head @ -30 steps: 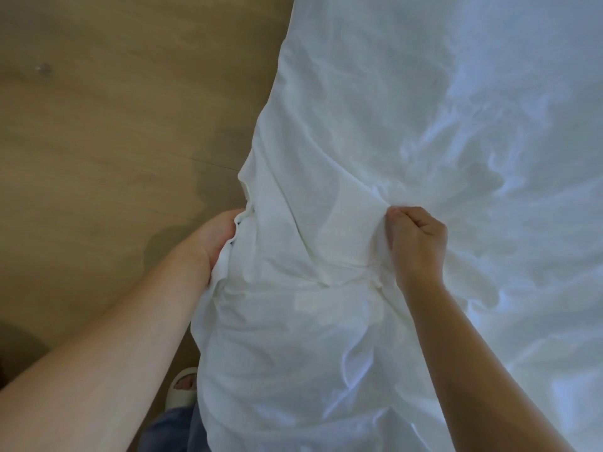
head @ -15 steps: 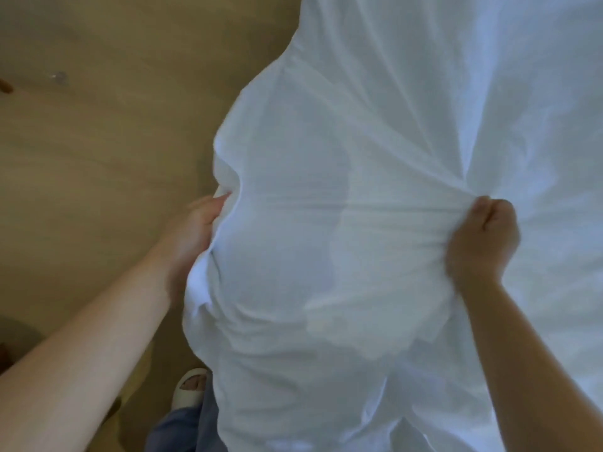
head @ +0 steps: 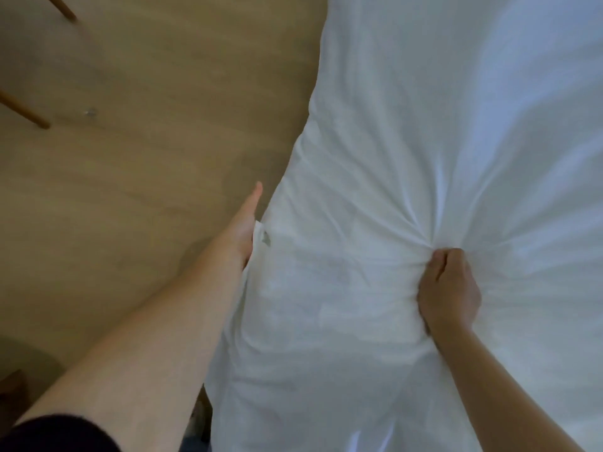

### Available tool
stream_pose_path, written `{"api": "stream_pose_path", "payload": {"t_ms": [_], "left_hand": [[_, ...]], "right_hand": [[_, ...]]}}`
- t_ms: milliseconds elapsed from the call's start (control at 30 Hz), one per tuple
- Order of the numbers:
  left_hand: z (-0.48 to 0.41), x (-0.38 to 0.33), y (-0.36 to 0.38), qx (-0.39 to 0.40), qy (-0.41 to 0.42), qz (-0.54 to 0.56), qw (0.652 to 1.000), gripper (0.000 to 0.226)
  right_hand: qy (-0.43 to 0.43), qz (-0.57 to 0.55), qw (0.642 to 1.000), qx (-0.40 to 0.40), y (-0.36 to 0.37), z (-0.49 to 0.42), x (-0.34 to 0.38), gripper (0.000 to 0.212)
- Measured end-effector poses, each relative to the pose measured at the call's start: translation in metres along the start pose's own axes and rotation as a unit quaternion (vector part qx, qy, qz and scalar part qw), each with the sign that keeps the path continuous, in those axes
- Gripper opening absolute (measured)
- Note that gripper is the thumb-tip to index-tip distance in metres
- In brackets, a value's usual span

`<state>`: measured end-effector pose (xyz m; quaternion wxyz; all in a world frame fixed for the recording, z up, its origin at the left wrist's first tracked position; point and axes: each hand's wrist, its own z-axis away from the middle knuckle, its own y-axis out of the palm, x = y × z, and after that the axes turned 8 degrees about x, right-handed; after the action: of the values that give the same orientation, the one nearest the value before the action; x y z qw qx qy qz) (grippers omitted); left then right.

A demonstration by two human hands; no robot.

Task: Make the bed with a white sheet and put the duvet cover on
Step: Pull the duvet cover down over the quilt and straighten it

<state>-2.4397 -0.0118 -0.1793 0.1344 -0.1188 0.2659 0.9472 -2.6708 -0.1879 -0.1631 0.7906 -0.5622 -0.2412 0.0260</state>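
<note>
Duvet cover [head: 408, 158] fills the whole right side of the view, white and puffy, its long axis running from the person's waist straight away up the frame. The left edge hangs over the wooden floor [head: 146, 190]. The right hand [head: 448, 288] is clenched tight on a bunch of cloth well inside that edge, and creases fan out from the fist in every direction. The left hand [head: 244, 226] is on the edge itself, one finger laid straight along it. The rest of that hand is tucked behind the fabric, so I can't tell whether it grips or only braces.

What matters now is that the bulk lies ahead and to the right of both hands. Any spreading throw looks like it has to go forward and rightward, with the right hand nearer the mass.

Against half a second back, the fist has dropped lower and come in toward the body. The left hand has shifted right, and that edge now runs straighter instead of ballooning out. Two wooden furniture legs [head: 26, 112] have come into view at upper left, and the slippered foot has gone from the bottom.
</note>
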Motion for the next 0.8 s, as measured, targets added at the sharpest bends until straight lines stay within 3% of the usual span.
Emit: {"api": "stream_pose_path", "payload": {"t_ms": [100, 167, 233, 333, 433, 467, 500, 533, 600, 633, 700, 800], "left_hand": [[-0.009, -0.027, 0.032, 0.006, 0.019, -0.099, 0.995, 0.037], [0.003, -0.037, 0.036, -0.093, 0.105, -0.2, 0.97, 0.019], [0.017, -0.035, 0.019, -0.208, 0.226, -0.334, 0.891, 0.009], [0.018, -0.024, 0.015, -0.252, 0.246, -0.539, 0.765, 0.009], [0.001, -0.026, 0.024, -0.22, 0.228, -0.594, 0.739, 0.014], [-0.001, -0.028, 0.027, -0.206, 0.224, -0.595, 0.744, 0.014], [-0.004, -0.03, 0.029, -0.181, 0.216, -0.57, 0.772, 0.013], [-0.008, -0.034, 0.029, -0.148, 0.195, -0.507, 0.826, 0.014], [-0.015, -0.055, 0.028, -0.054, 0.099, -0.267, 0.957, 0.022], [-0.022, -0.067, 0.027, -0.003, 0.045, -0.139, 0.989, 0.025], [-0.04, -0.083, 0.027, 0.06, 0.013, 0.03, 0.998, 0.037], [-0.074, -0.098, 0.033, 0.043, -0.026, 0.017, 0.999, 0.058]], "right_hand": [[-0.002, -0.002, 1.0, 0.006, -0.002, -0.004, 0.004, 0.018], [0.005, -0.024, 1.0, 0.005, -0.005, -0.005, 0.014, 0.013], [0.007, -0.052, 0.999, 0.011, -0.009, -0.006, 0.031, 0.011], [-0.008, -0.057, 0.998, 0.005, -0.01, -0.012, 0.058, 0.025], [0.01, -0.022, 1.0, 0.01, -0.007, -0.027, 0.09, 0.05], [0.019, -0.012, 1.0, 0.008, -0.004, -0.032, 0.101, 0.059], [0.021, -0.005, 1.0, 0.002, 0.0, -0.038, 0.112, 0.067], [0.021, 0.001, 1.0, -0.003, 0.005, -0.044, 0.123, 0.072], [0.029, 0.017, 0.999, 0.0, 0.017, -0.055, 0.14, 0.069], [0.034, 0.033, 0.999, 0.008, 0.023, -0.06, 0.144, 0.06], [0.038, 0.057, 0.997, 0.035, 0.028, -0.071, 0.146, 0.041], [0.014, 0.036, 0.997, 0.064, 0.025, -0.082, 0.142, 0.027]]}}
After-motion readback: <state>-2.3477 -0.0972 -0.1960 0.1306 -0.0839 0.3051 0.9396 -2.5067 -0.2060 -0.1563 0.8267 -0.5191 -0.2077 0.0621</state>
